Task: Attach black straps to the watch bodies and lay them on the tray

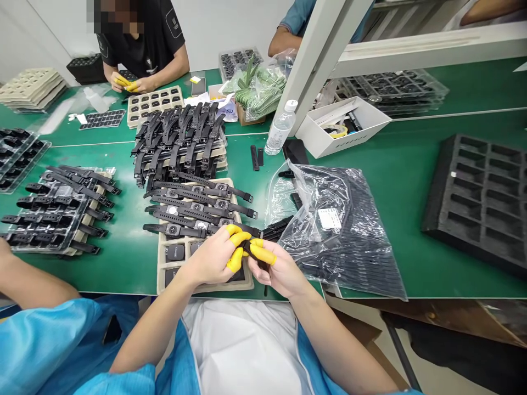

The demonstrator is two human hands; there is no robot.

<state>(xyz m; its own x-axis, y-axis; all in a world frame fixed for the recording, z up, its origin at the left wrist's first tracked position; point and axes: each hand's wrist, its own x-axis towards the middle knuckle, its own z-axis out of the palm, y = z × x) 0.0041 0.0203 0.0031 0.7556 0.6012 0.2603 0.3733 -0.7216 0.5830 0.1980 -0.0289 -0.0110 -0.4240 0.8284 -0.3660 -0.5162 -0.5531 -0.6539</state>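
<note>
Pale wall (230,22), long green tabletop (395,175), white post (317,60), light floor (440,362)

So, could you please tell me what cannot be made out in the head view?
In the head view:
Black piece: mostly hidden by the left hand and right hand holding it.
Label on the plastic bag: print too small.
Black tray: cut off by the right edge.
Bagged straps: overlap and glare hide their number.
</note>
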